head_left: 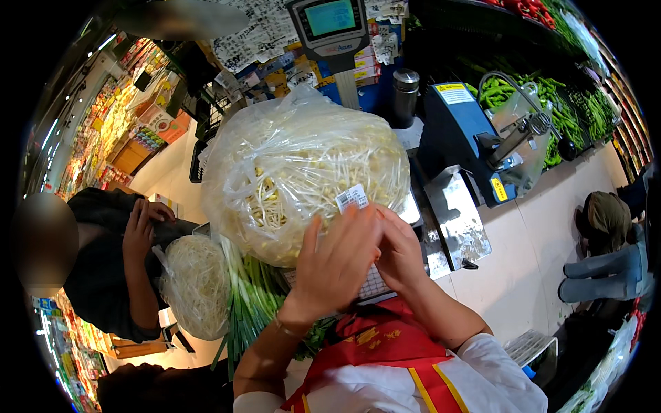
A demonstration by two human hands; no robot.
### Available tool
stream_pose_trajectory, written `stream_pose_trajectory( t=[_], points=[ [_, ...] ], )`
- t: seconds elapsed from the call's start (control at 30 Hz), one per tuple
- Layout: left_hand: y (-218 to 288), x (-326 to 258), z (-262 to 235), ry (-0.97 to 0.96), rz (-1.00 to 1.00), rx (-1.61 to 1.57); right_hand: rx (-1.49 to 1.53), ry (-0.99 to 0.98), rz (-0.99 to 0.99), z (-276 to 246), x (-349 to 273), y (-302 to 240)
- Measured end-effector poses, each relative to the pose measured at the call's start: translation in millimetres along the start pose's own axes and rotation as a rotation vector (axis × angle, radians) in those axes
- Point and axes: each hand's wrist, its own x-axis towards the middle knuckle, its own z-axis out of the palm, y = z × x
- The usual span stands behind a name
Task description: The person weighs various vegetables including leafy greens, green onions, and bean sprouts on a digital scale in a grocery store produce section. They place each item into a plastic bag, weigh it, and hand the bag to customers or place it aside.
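Note:
A large clear plastic bag (310, 148) packed with bean sprouts sits in front of me, below the scale's display. A small white printed label (352, 197) lies against the bag's near side. My left hand (337, 251) is at the label's lower edge, fingers stretched out and slightly blurred. Close against it on the right is my right hand (399, 251), its fingers largely hidden behind the left. Whether either hand still touches the label is hard to see.
A scale display (332, 20) stands behind the bag. To the right are a blue bag-sealing machine (458, 131) and a metal canister (405, 93). Green onions (251, 296) lie at left, beside another person's hand (138, 234) and a second sprout bag (196, 286). Green peppers (561, 113) fill a far-right display.

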Motion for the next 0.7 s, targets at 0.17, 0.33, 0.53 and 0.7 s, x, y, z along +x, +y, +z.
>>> stream_pose_trajectory(
  t=[0.17, 0.33, 0.53, 0.7],
  points=[
    [-17.2, 11.2, 24.2, -0.142, -0.039, 0.272, 0.285, -0.217, 0.357, -24.1, -3.0, -30.5],
    [-19.6, 8.7, 10.8, -0.125, -0.113, 0.117, -0.542, 0.059, -0.35, -77.6, 14.8, -51.7],
    [-23.7, -62.4, 8.7, 0.594, -0.398, -0.145, -1.133, -0.043, -0.439, -87.6, 115.2, -46.6],
    [-48.4, -90.4, 53.7, 0.688, -0.86, -0.782, -1.089, -0.058, -0.741, -102.4, 149.2, -17.3]
  ],
)
